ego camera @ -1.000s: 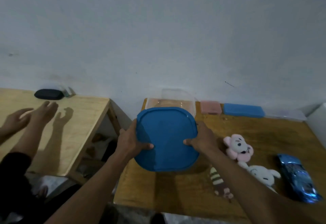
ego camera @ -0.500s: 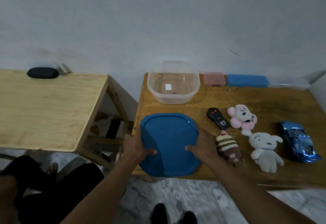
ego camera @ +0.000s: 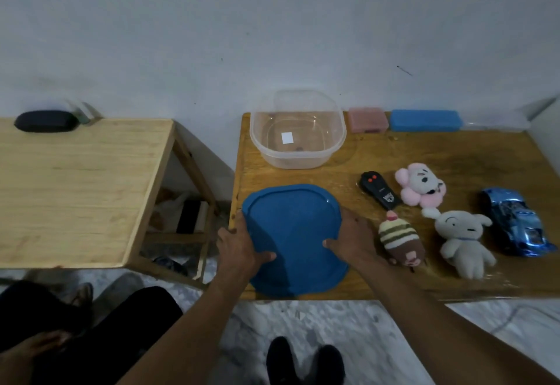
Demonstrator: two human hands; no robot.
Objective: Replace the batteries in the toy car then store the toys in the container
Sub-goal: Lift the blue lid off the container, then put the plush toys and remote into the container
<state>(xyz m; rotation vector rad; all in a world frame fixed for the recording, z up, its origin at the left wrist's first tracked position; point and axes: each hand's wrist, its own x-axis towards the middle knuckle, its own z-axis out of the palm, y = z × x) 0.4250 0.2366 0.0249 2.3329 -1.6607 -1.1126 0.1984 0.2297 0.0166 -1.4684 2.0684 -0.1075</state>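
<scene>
Toy car (ego camera: 515,222), blue and shiny, is seen lying at the right end of the table (ego camera: 424,154), well apart from both hands. The blue lid (ego camera: 291,233), held up tilted in front of the container (ego camera: 342,139) a second ago, is now laid flat at the table's near edge. It is still gripped at its left rim by the left hand (ego camera: 239,245) and at its right rim by the right hand (ego camera: 353,239), each thumb laid on top. The clear container is left uncovered behind the lid, near the wall.

Between the right hand and the car, a striped plush (ego camera: 400,240) lies just beside the hand, with a white plush (ego camera: 460,242) further right. Behind these a black remote (ego camera: 380,192) and a pink plush (ego camera: 421,187) are found. A pink box (ego camera: 367,119) and a blue box (ego camera: 424,120) are set along the wall. On the second table (ego camera: 75,187) to the left, a black case (ego camera: 45,121) is seen.
</scene>
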